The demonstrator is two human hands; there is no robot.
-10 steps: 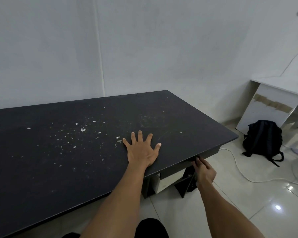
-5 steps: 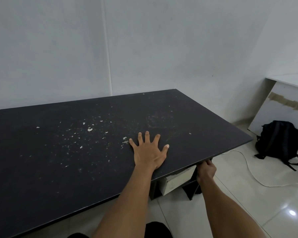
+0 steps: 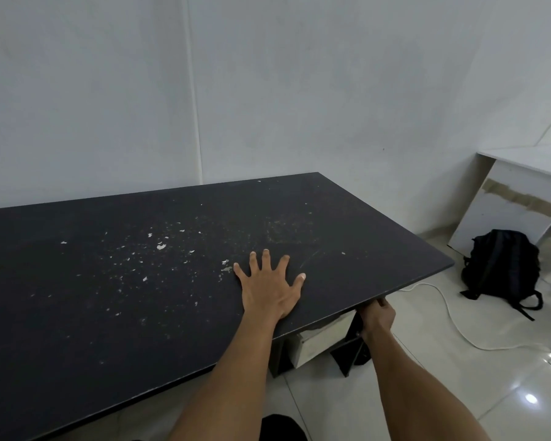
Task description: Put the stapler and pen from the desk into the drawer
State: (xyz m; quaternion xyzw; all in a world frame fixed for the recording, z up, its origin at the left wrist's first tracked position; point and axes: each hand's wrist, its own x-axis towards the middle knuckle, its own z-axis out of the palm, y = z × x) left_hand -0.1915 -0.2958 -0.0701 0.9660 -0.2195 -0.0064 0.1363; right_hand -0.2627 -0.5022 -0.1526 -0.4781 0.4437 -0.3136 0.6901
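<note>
Looks basically done: desk (image 3: 140, 281) has no stapler or pen on it, left hand (image 3: 269, 286) flat and empty, right hand (image 3: 376, 318) curled at the drawer (image 3: 322, 340) under the edge, grip unclear.

Left hand (image 3: 269, 292) lies flat on desk (image 3: 109, 281); backpack (image 3: 501, 268) on floor to its right.

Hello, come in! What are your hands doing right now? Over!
Left hand flat, open on black desk. Right hand under desk edge at drawer, grip hidden. No stapler or pen in sight. Nothing blocking.
</note>
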